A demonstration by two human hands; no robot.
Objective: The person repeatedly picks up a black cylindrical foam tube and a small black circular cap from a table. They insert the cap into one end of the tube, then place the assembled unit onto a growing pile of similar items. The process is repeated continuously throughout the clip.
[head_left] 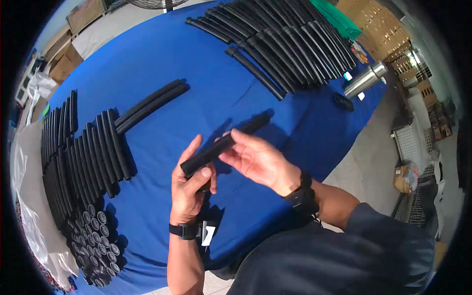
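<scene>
A black tube (208, 154) slants across the middle, its open end toward me and its other end up to the right. My left hand (187, 192) is closed around the near end, thumb on top. A small dark piece shows under that thumb, too hidden to name. Farther along, my right hand (260, 163) pinches the same tube between thumb and fingers. Left of my hands lie rows of black tubes (91, 157), with two longer-looking tubes (152, 104) angled out from them. Round black caps (98, 243) are heaped at the lower left.
Capped black tubes (290, 54) lie in rows at the far right of the blue-covered table (162, 59). A steel bottle (366, 79) and a small black object (342, 102) rest by the right edge. Clear plastic sheeting (37, 196) hangs along the left side.
</scene>
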